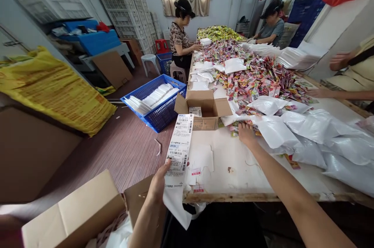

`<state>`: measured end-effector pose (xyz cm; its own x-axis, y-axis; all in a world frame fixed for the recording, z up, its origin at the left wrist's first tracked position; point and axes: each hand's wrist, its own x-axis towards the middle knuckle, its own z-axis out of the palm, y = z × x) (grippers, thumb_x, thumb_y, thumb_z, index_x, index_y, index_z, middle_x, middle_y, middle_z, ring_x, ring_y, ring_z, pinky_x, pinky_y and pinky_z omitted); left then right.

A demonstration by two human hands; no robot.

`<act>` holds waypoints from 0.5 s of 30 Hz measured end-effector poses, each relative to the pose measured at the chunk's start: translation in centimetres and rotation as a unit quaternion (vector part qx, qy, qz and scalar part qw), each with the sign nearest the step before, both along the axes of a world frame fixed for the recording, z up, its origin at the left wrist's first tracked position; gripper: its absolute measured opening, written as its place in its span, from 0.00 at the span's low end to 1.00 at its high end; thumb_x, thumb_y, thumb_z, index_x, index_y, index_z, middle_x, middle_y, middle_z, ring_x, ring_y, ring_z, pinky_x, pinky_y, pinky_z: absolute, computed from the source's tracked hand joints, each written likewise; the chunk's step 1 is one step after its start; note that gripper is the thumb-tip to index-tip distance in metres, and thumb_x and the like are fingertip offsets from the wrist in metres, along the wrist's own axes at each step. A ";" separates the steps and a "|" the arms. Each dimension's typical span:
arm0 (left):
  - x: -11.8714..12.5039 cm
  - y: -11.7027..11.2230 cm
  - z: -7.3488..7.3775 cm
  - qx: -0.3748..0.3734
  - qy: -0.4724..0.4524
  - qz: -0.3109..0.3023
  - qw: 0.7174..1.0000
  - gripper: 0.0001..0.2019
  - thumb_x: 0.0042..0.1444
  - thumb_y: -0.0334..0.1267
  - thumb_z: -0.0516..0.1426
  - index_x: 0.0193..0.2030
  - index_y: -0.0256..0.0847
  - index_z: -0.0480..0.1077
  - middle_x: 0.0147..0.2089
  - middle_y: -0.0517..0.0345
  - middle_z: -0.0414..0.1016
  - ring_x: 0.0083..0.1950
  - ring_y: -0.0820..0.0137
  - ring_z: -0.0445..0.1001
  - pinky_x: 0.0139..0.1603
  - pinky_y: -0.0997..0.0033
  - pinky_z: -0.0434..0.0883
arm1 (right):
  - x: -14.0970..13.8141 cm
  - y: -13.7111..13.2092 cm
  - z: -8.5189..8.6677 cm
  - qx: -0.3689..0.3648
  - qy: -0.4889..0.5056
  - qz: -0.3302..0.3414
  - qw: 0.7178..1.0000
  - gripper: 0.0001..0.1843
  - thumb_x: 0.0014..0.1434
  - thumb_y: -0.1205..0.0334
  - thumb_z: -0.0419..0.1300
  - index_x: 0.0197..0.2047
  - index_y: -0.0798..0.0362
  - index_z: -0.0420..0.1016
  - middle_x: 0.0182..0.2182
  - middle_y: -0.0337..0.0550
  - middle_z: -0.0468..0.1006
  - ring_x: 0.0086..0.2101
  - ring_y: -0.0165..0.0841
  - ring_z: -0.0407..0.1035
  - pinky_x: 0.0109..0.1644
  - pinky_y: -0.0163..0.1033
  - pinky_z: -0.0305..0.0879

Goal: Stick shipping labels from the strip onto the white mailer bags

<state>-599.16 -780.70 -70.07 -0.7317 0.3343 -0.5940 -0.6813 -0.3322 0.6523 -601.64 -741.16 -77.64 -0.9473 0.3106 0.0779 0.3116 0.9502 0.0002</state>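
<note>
Here we are at the tabletop (233, 166), clock read from the middle of our view! At seven o'clock our left hand (158, 181) has the label strip (179, 148) gripped, thumb pressed over its printed side. That strip runs up to six o'clock, its top overlapping the open carton (206, 124) at the centre, its blank tail hanging past the tabletop's near edge. Between three and four, our right hand (247, 133) is down on small packets (234, 128), fingers curled; whether it grips any, we can't tell. Just beside it, white bags (276, 133) pile out along four o'clock. Over at nine, near the carton, a blue basket (168, 114) stands packed with white items (159, 96)! From two to three, a red-and-pink heap of sachets (260, 78) spreads wide, with a yellow-green heap (219, 32) beyond it at one. Co-workers sit at twelve (179, 39) and two (273, 29); another person's arm (340, 94) reaches in at three!
</note>
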 end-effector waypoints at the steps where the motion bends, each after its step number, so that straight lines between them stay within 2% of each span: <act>1: 0.0 0.2 0.1 0.000 -0.004 0.003 1.000 0.30 0.57 0.46 0.60 0.61 0.28 0.67 0.51 0.37 0.79 0.51 0.47 0.78 0.50 0.53 0.75 | -0.4 0.5 -0.2 0.004 -0.008 -0.009 1.000 0.17 0.62 0.78 0.43 0.49 0.67 0.68 0.47 0.68 0.71 0.48 0.49 0.65 0.53 0.54 0.56; 4: -0.2 0.6 0.0 0.001 -0.009 0.006 1.000 0.29 0.57 0.47 0.60 0.61 0.29 0.67 0.51 0.38 0.79 0.54 0.48 0.77 0.52 0.54 0.75 | 0.0 0.0 -1.1 0.000 -0.034 0.002 0.999 0.16 0.59 0.78 0.47 0.48 0.64 0.68 0.42 0.62 0.72 0.40 0.44 0.69 0.46 0.46 0.60; 6: -0.5 0.6 -0.3 0.006 -0.012 0.008 1.000 0.30 0.56 0.48 0.60 0.61 0.29 0.67 0.52 0.38 0.79 0.55 0.48 0.76 0.53 0.53 0.75 | 1.6 -1.3 -1.7 -0.016 -0.046 0.033 0.998 0.17 0.57 0.77 0.51 0.49 0.58 0.69 0.41 0.54 0.72 0.34 0.39 0.70 0.39 0.41 0.61; 8: -0.6 0.5 -0.8 0.011 -0.016 0.004 1.000 0.31 0.55 0.49 0.61 0.60 0.28 0.68 0.52 0.37 0.79 0.56 0.47 0.75 0.53 0.52 0.74 | 3.8 -2.5 -2.0 -0.033 -0.047 0.067 0.996 0.18 0.55 0.76 0.54 0.48 0.53 0.70 0.41 0.48 0.72 0.32 0.36 0.69 0.37 0.39 0.61; 10: -0.7 0.3 -1.2 0.009 -0.021 -0.002 1.000 0.31 0.55 0.50 0.61 0.59 0.29 0.70 0.52 0.37 0.78 0.56 0.46 0.75 0.54 0.51 0.74 | 5.9 -3.2 -2.1 -0.044 -0.035 0.091 0.994 0.19 0.52 0.76 0.55 0.45 0.49 0.72 0.43 0.45 0.71 0.36 0.37 0.69 0.41 0.39 0.63; 12: -0.7 0.3 -1.6 0.001 -0.024 -0.007 1.000 0.30 0.55 0.51 0.61 0.58 0.30 0.71 0.51 0.37 0.79 0.56 0.45 0.75 0.54 0.50 0.74 | 7.1 -3.2 -2.0 -0.045 -0.012 0.093 0.995 0.19 0.51 0.76 0.55 0.44 0.49 0.73 0.47 0.48 0.70 0.46 0.42 0.67 0.50 0.44 0.62; 15: -0.5 0.3 -1.8 -0.016 -0.019 -0.011 1.000 0.30 0.55 0.51 0.60 0.58 0.30 0.71 0.50 0.37 0.79 0.55 0.45 0.75 0.54 0.48 0.74 | 7.0 -2.5 -1.7 -0.063 0.023 0.089 0.994 0.14 0.52 0.70 0.57 0.42 0.51 0.73 0.58 0.51 0.65 0.60 0.49 0.54 0.63 0.56 0.50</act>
<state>-599.61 -780.44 -71.87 -0.7010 0.3303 -0.6320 -0.7128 -0.2969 0.6354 -594.64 -743.62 -79.37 -0.9847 0.1476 0.0929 0.1346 0.9819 -0.1334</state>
